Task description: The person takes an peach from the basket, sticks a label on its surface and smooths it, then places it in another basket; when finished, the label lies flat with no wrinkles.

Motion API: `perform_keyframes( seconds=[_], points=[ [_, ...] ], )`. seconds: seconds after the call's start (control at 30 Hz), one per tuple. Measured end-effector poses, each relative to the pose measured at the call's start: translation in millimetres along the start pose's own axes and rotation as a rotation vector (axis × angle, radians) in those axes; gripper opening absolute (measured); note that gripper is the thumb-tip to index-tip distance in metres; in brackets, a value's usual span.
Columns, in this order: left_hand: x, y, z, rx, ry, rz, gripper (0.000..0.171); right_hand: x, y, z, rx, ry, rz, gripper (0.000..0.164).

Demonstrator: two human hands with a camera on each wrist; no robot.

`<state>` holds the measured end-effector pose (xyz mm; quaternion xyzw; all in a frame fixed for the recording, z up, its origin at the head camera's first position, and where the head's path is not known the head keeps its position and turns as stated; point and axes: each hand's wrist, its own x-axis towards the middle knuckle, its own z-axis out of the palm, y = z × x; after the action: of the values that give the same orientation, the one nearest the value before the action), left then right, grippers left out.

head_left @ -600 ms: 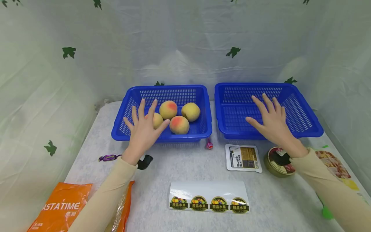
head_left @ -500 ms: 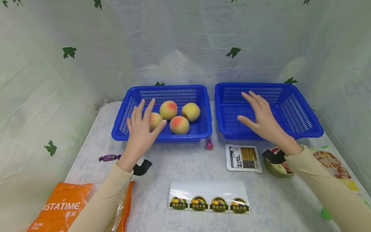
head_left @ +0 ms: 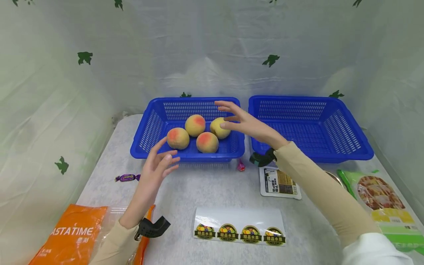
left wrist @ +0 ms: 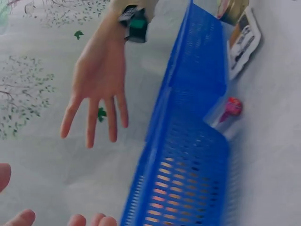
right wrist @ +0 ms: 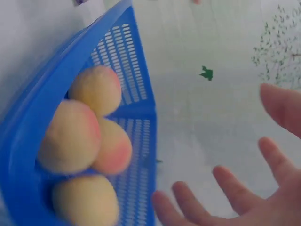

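Note:
Several peaches (head_left: 207, 142) with red blushes lie in the left blue basket (head_left: 188, 157). My right hand (head_left: 250, 124) hangs above that basket's right side, fingers spread and slightly bent, partly covering the yellowest peach (head_left: 216, 127). In the right wrist view the peaches (right wrist: 70, 136) sit apart from my fingers (right wrist: 230, 188). My left hand (head_left: 155, 167) is by the basket's front left edge, its fingers loosely bent and holding nothing. Its index fingertip overlaps the rim in the head view; I cannot tell whether it touches. The right blue basket (head_left: 308, 132) shows no contents.
In front lie a sticker sheet (head_left: 240, 226), a white-backed food packet (head_left: 279, 183), a pink lollipop (head_left: 240, 166) and a purple candy (head_left: 127, 178). An orange bag (head_left: 73, 235) is at left, a green-edged food bag (head_left: 384, 206) at right. A round tin is mostly hidden by my right sleeve.
My right hand has swept left from over the right basket to above the peaches. My left hand has drawn back toward me, out of the left basket. The peaches stay in place.

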<state>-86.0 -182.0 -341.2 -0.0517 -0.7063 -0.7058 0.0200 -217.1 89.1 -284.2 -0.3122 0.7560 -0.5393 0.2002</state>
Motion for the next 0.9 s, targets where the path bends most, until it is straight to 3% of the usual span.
perform_keyframes(
  seconds=[0.17, 0.4, 0.63, 0.9],
  points=[
    [1.9, -24.2, 1.4, 0.000, -0.005, -0.142, 0.055, 29.0, 25.9, 10.2, 0.125, -0.077, 0.118, 0.054],
    [16.5, -45.8, 5.5, -0.073, 0.007, -0.247, 0.066, 53.8, 56.5, 25.3, 0.128, -0.124, 0.330, 0.057],
    [27.9, -58.7, 9.4, -0.109, 0.069, -0.249, 0.067, 65.1, 67.3, 37.0, 0.074, -0.142, 0.416, 0.056],
    [31.8, -72.2, 18.7, 0.000, 0.194, -0.174, 0.061, 73.5, 75.0, 52.6, -0.017, -0.118, 0.459, 0.055]
  ],
)
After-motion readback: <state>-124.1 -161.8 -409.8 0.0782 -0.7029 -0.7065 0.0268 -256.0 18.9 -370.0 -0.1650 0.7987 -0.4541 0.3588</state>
